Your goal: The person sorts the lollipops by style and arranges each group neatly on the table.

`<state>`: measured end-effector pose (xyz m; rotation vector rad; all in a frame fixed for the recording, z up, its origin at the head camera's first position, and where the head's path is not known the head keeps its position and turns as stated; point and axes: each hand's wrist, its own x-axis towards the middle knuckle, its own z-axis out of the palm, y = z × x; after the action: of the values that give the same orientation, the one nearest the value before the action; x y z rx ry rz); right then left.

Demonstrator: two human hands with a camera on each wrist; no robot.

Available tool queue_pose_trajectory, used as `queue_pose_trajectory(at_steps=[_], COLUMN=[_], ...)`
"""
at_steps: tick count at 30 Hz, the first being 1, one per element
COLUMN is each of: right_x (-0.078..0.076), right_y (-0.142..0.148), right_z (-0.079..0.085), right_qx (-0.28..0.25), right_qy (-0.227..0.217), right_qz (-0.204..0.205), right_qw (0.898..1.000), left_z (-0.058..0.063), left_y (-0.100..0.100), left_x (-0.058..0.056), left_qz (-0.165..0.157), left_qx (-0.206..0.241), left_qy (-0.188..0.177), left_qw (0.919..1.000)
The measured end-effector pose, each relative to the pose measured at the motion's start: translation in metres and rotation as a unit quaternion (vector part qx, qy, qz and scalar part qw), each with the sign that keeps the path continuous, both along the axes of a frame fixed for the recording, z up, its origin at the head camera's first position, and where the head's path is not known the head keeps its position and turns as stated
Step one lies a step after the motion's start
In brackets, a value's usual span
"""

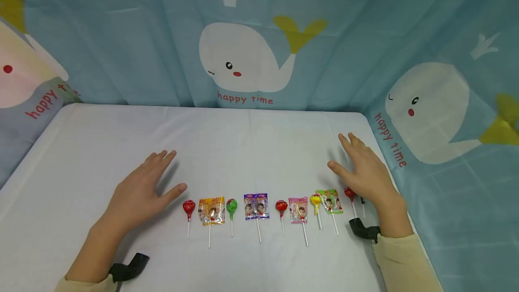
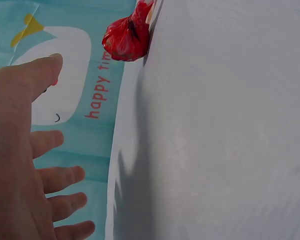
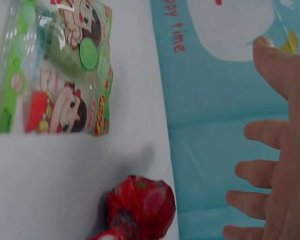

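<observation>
We see a person's bare left hand (image 1: 142, 195) and right hand (image 1: 369, 172), each with a black fitting worn at the wrist. The left fitting (image 1: 129, 268) and the right fitting (image 1: 364, 230) appear to us as short, bent pieces with blunt ends, shaped like pipe elbows. We see plain, pale beige cloth on the left sleeve (image 1: 87, 285) and right sleeve (image 1: 405, 262).

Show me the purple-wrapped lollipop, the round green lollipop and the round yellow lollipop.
Purple-wrapped lollipop (image 1: 256, 207): head view, middle of its wrapper.
Round green lollipop (image 1: 231, 206): head view, its ball.
Round yellow lollipop (image 1: 316, 199): head view, its ball.
</observation>
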<state>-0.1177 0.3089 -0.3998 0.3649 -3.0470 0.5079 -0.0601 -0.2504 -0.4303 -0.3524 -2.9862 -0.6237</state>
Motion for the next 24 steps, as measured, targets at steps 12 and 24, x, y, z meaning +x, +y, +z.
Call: queue_pose_trajectory(at_steps=[12,24], right_x=[0.001,0.008], right_y=[-0.026,-0.056], right_z=[-0.004,-0.009], right_qx=[-0.028,-0.110], right_qy=[0.029,0.007], right_qz=[0.035,0.064], right_qw=[0.999,0.992], left_z=[0.006,-0.007], left_y=[0.012,0.024], left_x=[0.004,0.005], left_qz=[-0.038,-0.104], left_qx=[0.062,0.206], left_qy=[-0.004,-0.029], left_qw=[0.9974,0.9725])
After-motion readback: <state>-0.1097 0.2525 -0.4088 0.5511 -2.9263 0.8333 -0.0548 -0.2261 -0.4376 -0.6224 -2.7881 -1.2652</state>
